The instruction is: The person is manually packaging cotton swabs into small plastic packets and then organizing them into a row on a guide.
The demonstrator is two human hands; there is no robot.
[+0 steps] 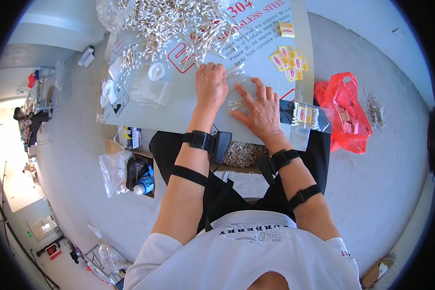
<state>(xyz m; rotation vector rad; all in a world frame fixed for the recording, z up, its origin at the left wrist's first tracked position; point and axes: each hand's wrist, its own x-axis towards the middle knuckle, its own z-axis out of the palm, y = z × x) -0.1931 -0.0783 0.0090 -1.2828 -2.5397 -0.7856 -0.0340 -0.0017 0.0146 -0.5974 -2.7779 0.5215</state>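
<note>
On the pale grey sheet-covered worktop (179,113), the left hand (210,86) lies palm down with fingers curled over a few thin white cotton swabs (236,72). The right hand (259,110) rests flat, fingers spread, touching more swabs (236,103) between both hands. A big loose heap of swabs (171,21) lies beyond, a clear packed bag of swabs (306,116) just right, beside a red plastic bag (345,108)

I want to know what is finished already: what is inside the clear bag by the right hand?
The clear bag holds a row of cotton swabs with a small yellow label over them. The right hand lies flat beside it. Swabs behind the label cannot be seen.
</note>
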